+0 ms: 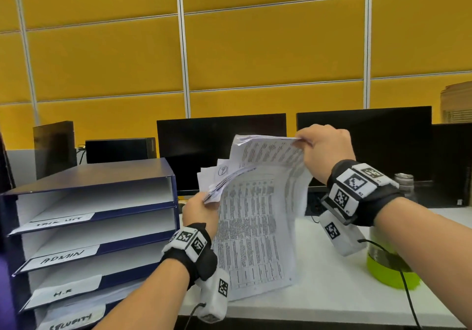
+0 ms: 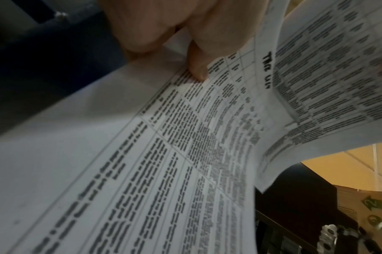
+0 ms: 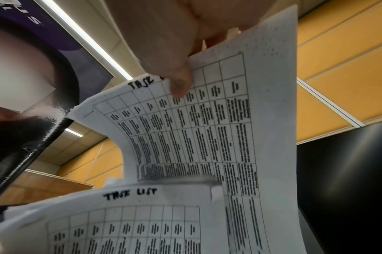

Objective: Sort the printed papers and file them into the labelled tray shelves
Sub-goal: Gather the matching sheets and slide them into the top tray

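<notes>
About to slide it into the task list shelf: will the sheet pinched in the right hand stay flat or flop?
Likely floppy: the lifted sheet already bows between the right hand and the left hand. Probably light, since a fingertip pinch carries it. Support it underneath when sliding it in.

Head view: bright, even overhead light, soft shadows; wide-angle bending of the yellow wall panels (image 1: 229, 48) toward the edges. Left wrist view: dim, strongly blurred, print on the papers (image 2: 185, 154) unreadable. Right wrist view: a ceiling light strip (image 3: 86, 39) glares; faint streaked reflection on the monitor screen (image 3: 348, 171); mild blur.
</notes>
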Available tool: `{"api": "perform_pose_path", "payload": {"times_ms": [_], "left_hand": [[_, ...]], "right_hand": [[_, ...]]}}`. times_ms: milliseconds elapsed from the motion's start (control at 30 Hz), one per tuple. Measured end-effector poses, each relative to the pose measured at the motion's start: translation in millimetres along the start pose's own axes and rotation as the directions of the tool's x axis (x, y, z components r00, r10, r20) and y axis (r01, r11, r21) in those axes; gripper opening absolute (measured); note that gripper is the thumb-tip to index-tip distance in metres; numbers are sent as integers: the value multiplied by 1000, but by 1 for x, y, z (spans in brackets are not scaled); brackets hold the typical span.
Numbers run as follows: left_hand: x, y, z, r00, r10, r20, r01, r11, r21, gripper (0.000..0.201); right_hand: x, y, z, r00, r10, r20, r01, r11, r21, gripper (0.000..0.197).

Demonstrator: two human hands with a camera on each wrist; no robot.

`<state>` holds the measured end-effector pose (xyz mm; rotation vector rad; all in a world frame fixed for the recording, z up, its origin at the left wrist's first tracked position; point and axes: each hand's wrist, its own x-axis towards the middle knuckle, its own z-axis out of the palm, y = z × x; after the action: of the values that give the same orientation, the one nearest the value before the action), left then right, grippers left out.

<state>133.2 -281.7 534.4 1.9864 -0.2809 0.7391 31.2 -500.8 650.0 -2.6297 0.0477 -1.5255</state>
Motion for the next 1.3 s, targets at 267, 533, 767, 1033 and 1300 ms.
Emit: {"api": "perform_pose_path", "payload": {"times_ms": [267, 533, 767, 1033, 1300], "left_hand": [[-2, 8, -6, 974, -222, -48, 226, 970, 93, 16], [-5, 4, -15, 966, -250, -70, 252, 967, 32, 13], [-3, 14, -18, 981, -191, -20, 192, 970, 147, 11], [-9, 31, -20, 976, -217, -3, 217, 976, 14, 39], [-15, 27, -16, 1000, 5, -6, -6, 973, -229, 25]], "right_hand": [[-3, 2, -25, 980, -163, -115, 159, 986, -42, 24], [-3, 6, -39, 973, -188, -133, 180, 981, -73, 23], [-5, -6, -44, 955, -294, -50, 285, 949, -138, 18], [-15, -25, -44, 842, -382, 381, 430, 901, -48, 14], [-15, -30, -16, 868, -222, 444, 282, 956, -74, 6]]}}
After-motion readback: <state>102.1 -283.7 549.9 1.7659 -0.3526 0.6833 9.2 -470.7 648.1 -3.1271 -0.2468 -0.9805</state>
